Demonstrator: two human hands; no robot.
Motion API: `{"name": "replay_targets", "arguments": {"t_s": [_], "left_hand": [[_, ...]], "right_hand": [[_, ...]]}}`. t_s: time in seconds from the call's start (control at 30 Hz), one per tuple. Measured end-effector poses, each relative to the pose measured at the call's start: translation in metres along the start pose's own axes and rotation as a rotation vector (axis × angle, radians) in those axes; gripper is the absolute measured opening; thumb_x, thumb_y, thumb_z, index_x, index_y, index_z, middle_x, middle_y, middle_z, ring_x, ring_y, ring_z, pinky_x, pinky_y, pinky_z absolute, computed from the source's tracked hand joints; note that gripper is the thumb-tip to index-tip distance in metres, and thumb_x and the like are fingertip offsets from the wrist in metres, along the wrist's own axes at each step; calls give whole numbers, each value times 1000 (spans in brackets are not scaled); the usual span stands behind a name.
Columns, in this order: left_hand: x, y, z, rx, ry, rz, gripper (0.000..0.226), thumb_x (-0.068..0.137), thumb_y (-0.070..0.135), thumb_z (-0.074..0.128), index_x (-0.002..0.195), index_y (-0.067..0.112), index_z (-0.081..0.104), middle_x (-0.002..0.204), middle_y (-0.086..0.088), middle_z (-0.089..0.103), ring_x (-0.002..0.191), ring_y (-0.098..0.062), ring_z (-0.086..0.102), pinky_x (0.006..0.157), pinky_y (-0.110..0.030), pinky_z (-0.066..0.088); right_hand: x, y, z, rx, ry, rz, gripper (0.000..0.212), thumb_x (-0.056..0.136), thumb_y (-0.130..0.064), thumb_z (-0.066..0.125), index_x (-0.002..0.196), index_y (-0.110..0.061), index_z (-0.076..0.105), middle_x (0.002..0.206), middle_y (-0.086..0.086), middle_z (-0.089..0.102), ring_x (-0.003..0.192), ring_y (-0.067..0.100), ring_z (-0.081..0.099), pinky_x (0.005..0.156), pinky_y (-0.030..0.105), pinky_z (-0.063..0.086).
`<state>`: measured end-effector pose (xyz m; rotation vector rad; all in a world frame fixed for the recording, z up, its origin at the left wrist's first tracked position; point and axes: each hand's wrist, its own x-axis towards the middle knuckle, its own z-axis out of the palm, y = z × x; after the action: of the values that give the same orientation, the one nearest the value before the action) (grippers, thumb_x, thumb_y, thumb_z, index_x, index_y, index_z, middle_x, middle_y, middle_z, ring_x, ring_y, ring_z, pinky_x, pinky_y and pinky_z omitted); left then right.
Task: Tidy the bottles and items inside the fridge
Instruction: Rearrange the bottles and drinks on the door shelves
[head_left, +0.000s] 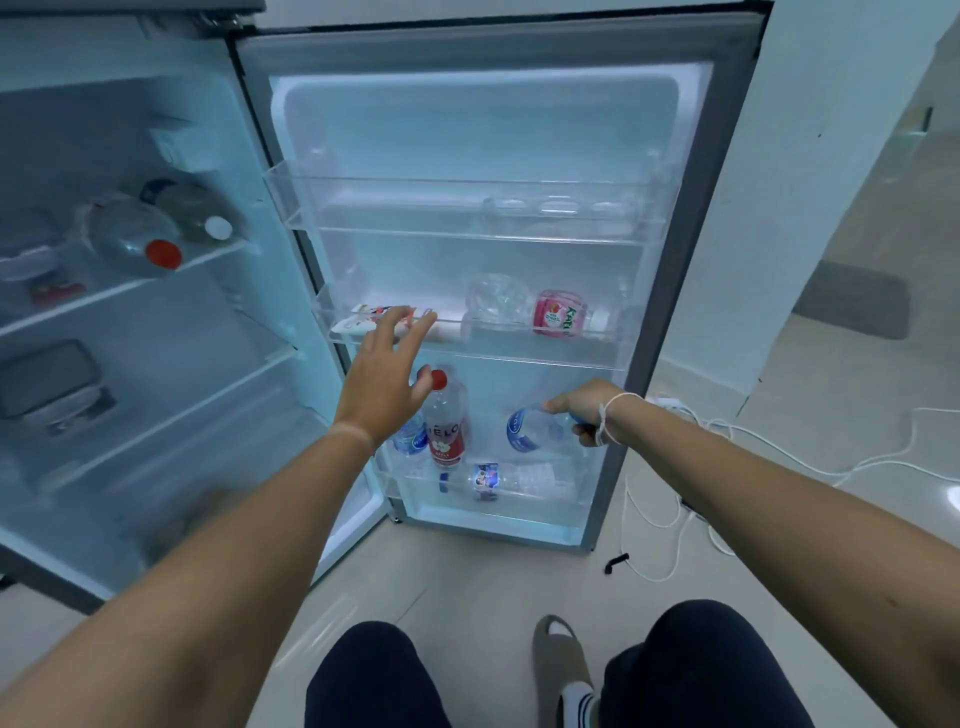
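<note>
The fridge door (727, 218) stands open with clear door racks. My left hand (384, 374) hovers open, fingers spread, just in front of the middle rack (613, 358), near a white tube (358, 319) lying there. A pink-labelled bottle (558, 314) lies on its side in the same rack. My right hand (587, 410) is shut on a blue-labelled water bottle (530, 428), held tilted above the bottom rack (571, 501). A red-capped, red-labelled bottle (445, 421) stands upright in the bottom rack, a small blue-labelled bottle (410, 439) beside it, another bottle (511, 480) lying flat.
Inside the fridge at left, two large bottles (140, 236) lie on the upper shelf, and a lidded container (49, 384) sits lower down. The top door rack (467, 213) holds an egg tray. White cables (670, 540) trail on the floor at right. My knees and a slipper (563, 670) are below.
</note>
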<state>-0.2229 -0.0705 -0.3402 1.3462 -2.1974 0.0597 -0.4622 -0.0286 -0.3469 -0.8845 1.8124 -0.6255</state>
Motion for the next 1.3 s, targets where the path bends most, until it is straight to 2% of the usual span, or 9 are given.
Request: {"name": "replay_targets", "arguments": {"t_s": [0.2,0.5,0.67,0.73,0.8,0.87,0.9,1.0,1.3], "left_hand": [[-21,0,2,-68,31,-102,45,84,13,61,129,14,54,127,-15,49,112,-32,51,92,-40,48],[-44,4,45,-167,-506,-181,67,82,33,67,142,26,37,140,-3,43,127,-22,46,103,-33,41],[-51,2,69,-209,-619,-198,82,76,39,73,145,25,31,144,-2,43,132,-22,43,105,-32,38],[-52,-2,74,-242,-628,-226,87,74,38,76,146,25,29,147,0,41,134,-21,40,108,-33,36],[-53,-6,79,-272,-630,-248,89,71,37,78,145,27,30,145,0,45,131,-21,45,107,-34,41],[-54,-10,82,-331,-618,-285,87,68,36,81,142,27,35,137,1,54,121,-20,54,101,-33,47],[-54,-11,83,-359,-610,-302,84,67,34,82,139,27,38,133,1,57,116,-20,57,98,-32,49],[-55,-19,86,-345,-604,-334,75,68,33,81,132,26,45,126,0,62,109,-21,61,91,-31,52],[-70,-54,97,-278,-643,-475,66,71,37,76,130,26,47,118,1,66,100,-21,62,83,-26,45]], "right_hand": [[4,1,12,15,-25,-6,28,83,-11,68,68,-6,46,62,7,33,51,18,34,47,26,30],[5,-2,26,-2,-113,-24,24,84,-12,67,71,-7,47,65,6,28,52,18,32,47,25,28],[6,-11,29,-33,-189,-43,23,85,-15,66,76,-7,47,65,9,32,47,17,31,44,23,29],[5,-15,30,-50,-218,-62,22,85,-17,67,88,-4,49,81,31,48,44,15,32,47,23,31],[5,-19,30,-52,-243,-78,27,85,-18,67,98,-3,49,127,39,47,36,12,33,50,23,31],[7,-22,32,-44,-284,-89,28,85,-19,67,102,-4,50,133,40,43,26,9,32,50,22,32],[10,-22,33,-42,-303,-87,30,85,-20,67,105,-4,51,121,44,45,24,8,32,50,21,33],[25,-20,41,-55,-339,-82,46,85,-22,67,123,0,52,97,19,42,25,6,33,47,19,37],[60,8,66,123,-478,-83,54,87,-60,44,121,-19,52,117,6,57,65,16,54,61,21,51]]}}
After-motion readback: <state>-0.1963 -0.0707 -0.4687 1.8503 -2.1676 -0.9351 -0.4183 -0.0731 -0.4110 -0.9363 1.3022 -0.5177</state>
